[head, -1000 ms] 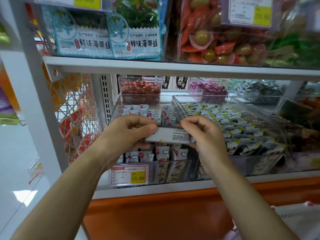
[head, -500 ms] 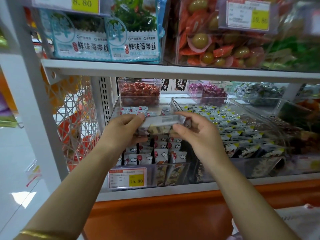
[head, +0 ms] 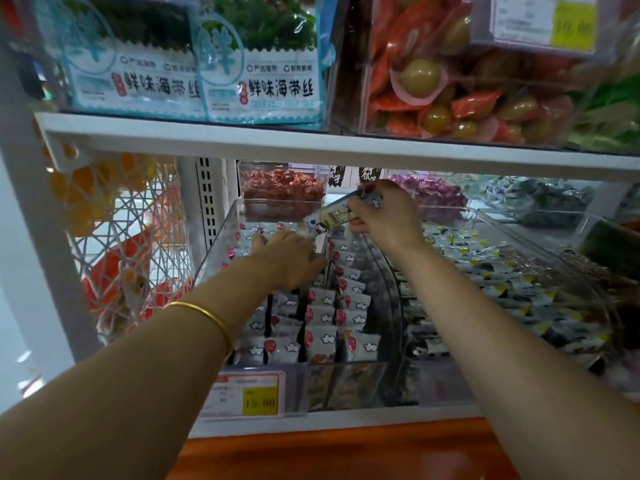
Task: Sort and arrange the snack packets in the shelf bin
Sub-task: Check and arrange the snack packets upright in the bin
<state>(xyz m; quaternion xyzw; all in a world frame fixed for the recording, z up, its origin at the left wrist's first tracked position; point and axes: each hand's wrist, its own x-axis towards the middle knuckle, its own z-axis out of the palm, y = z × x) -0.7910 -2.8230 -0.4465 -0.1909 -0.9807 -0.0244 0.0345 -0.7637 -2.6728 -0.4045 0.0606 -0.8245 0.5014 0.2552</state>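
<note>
The right hand [head: 381, 216] pinches a small white snack packet [head: 327, 219] above the clear plastic shelf bin [head: 216, 254]; the left hand [head: 287, 254], fingers seemingly flat, rests on rows of white cloud-printed packets [head: 325, 318] inside.

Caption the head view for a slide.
Right hand holds small white snack packets above clear plastic shelf bin; left hand rests on packed rows.

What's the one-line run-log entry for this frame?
left hand: in clear bin on packet rows, grip unclear | right hand: pinches held packets above bin | phase: placing
</note>
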